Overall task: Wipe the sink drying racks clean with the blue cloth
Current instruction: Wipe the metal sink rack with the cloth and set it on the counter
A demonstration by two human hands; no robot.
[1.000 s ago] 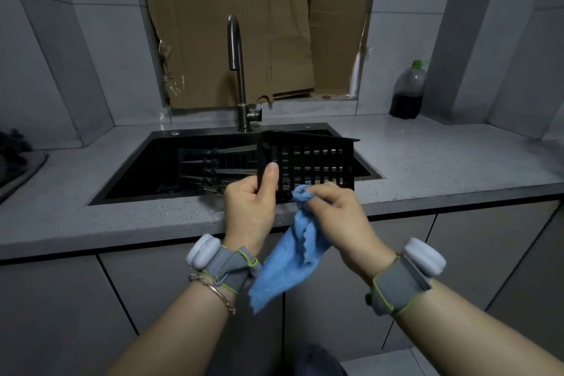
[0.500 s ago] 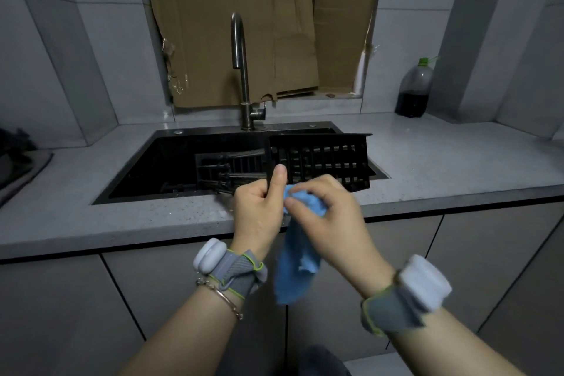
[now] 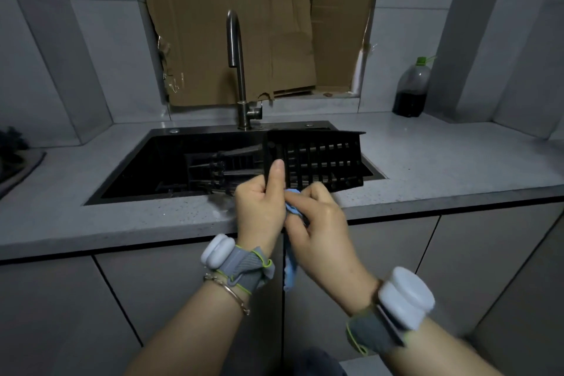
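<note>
A black slotted drying rack (image 3: 323, 159) is held up over the front right part of the sink (image 3: 171, 143). My left hand (image 3: 262, 207) grips its left edge, thumb pointing up along the black plastic. My right hand (image 3: 320, 223) pinches the blue cloth (image 3: 291, 272) against the rack's lower left corner. Most of the cloth is hidden between my hands; a strip hangs down below them. A second dark rack (image 3: 219, 171) lies inside the sink basin.
A steel tap (image 3: 239, 70) rises behind the sink. Cardboard sheets (image 3: 244, 40) cover the window. A bottle of dark liquid (image 3: 410, 91) stands on the counter at back right. The grey counter (image 3: 442, 168) runs both sides; cabinet doors are below.
My right hand has slid the cloth left and down toward my left hand, bunching it between both hands. The hanging part now shows less. The rack sits slightly higher and more level.
</note>
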